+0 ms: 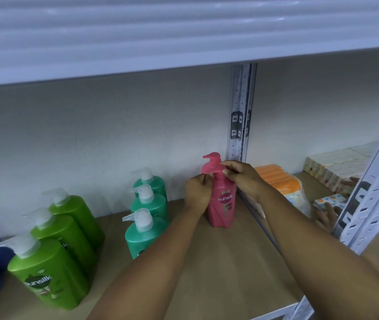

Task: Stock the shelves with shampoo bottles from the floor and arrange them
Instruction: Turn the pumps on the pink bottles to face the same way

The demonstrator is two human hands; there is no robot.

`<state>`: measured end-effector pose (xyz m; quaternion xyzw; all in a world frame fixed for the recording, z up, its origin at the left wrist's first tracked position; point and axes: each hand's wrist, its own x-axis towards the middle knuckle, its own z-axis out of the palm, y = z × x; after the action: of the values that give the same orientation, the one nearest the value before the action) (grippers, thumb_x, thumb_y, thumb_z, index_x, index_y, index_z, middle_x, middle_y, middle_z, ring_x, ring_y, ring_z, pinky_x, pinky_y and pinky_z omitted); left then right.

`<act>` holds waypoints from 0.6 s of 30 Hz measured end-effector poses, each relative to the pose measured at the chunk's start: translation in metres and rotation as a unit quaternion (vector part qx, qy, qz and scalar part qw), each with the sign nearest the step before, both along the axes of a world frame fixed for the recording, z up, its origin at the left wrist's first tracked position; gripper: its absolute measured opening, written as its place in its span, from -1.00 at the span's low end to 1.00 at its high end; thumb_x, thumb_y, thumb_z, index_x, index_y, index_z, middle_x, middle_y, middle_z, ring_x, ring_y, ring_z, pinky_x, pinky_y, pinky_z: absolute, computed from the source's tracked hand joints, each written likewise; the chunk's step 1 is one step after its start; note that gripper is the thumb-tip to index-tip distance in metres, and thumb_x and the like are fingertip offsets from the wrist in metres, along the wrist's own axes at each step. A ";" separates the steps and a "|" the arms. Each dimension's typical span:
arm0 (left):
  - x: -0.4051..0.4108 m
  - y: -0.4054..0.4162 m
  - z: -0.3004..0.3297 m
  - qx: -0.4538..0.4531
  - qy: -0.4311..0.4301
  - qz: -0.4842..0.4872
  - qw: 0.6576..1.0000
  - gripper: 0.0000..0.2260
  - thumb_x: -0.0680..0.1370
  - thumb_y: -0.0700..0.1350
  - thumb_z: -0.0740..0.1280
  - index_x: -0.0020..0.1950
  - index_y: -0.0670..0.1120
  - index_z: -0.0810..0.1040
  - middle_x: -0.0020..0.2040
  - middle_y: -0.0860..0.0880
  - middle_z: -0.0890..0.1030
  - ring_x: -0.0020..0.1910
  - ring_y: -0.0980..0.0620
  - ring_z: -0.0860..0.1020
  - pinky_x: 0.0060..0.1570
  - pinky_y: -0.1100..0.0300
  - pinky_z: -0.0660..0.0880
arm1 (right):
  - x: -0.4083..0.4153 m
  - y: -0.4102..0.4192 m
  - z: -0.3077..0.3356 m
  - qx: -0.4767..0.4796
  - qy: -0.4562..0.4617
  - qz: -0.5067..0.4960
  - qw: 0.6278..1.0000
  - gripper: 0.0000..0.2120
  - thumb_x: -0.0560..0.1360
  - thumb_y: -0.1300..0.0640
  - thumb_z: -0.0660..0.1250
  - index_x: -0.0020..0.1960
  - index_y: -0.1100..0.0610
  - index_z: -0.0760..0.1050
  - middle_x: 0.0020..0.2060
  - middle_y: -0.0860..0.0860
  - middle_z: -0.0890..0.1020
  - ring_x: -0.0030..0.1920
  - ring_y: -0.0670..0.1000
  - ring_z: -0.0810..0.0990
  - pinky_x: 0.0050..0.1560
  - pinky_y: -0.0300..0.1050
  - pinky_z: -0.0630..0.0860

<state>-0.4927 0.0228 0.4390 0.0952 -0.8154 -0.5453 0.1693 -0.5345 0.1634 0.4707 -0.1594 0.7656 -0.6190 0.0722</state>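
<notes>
Left hand [198, 192] and right hand [241, 179], fingers pinched, arms outstretched

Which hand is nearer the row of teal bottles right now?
Left. The left hand holds the left side of the pink bottle, the side facing the teal bottles. The right hand grips the pink bottle's neck from its far side, by the metal post.

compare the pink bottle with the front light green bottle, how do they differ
The pink bottle has a matching pink pump; the front light green bottle has a clear one. The pink stands alone at the shelf's back, held by the left hand and right hand; the green heads a row, untouched. Both stand upright and read sunsilk.
</notes>
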 end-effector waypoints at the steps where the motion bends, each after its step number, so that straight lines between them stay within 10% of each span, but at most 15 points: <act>1: -0.001 -0.001 0.000 -0.004 -0.002 0.004 1.000 -0.65 0.63 -0.02 0.19 -0.14 -0.22 0.60 -0.26 -0.11 0.62 -0.38 0.08 0.50 -0.38 0.36 0.39 | 0.000 0.000 0.000 -0.001 0.002 -0.002 1.000 -0.72 0.57 0.21 0.28 0.27 0.10 0.52 0.16 0.04 0.61 0.17 0.01 0.58 0.24 0.02 0.50; 18: 0.000 -0.004 0.009 -0.052 0.011 -0.004 0.999 -0.77 0.63 -0.05 0.19 0.02 -0.14 0.58 -0.16 0.02 0.58 -0.22 0.10 0.54 -0.24 0.36 0.43 | 0.009 -0.002 0.001 -0.011 0.003 -0.010 1.000 -0.66 0.54 0.22 0.32 0.30 0.03 0.49 0.15 -0.02 0.61 0.14 -0.02 0.58 0.21 0.00 0.52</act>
<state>-0.4925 0.0185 0.4483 0.0772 -0.8412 -0.5036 0.1812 -0.5253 0.1618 0.4713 -0.1541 0.7609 -0.6273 0.0617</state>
